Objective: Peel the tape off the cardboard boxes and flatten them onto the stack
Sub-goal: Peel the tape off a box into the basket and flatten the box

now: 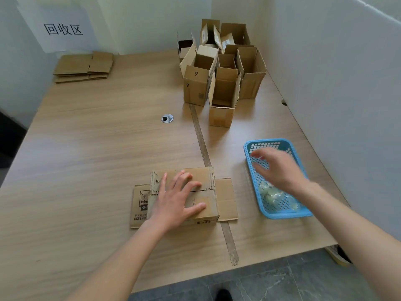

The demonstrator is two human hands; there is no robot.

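A cardboard box (225,198) lies on its side near the table's front edge, its flaps spread out left and right. My left hand (175,198) presses flat on top of it with straight fingers. My right hand (280,168) hovers over a blue plastic basket (282,213), fingers spread and blurred, holding nothing I can see. Crumpled clear tape (275,195) lies inside the basket. A stack of flattened boxes (83,66) sits at the far left corner. Several upright open boxes (221,81) stand at the far right.
A paper sign (63,29) with printed characters hangs on the wall above the stack. A round cable grommet (167,118) is set in the table's middle. A brown strip (202,144) runs across the table from the boxes toward the front edge. White walls enclose the right side.
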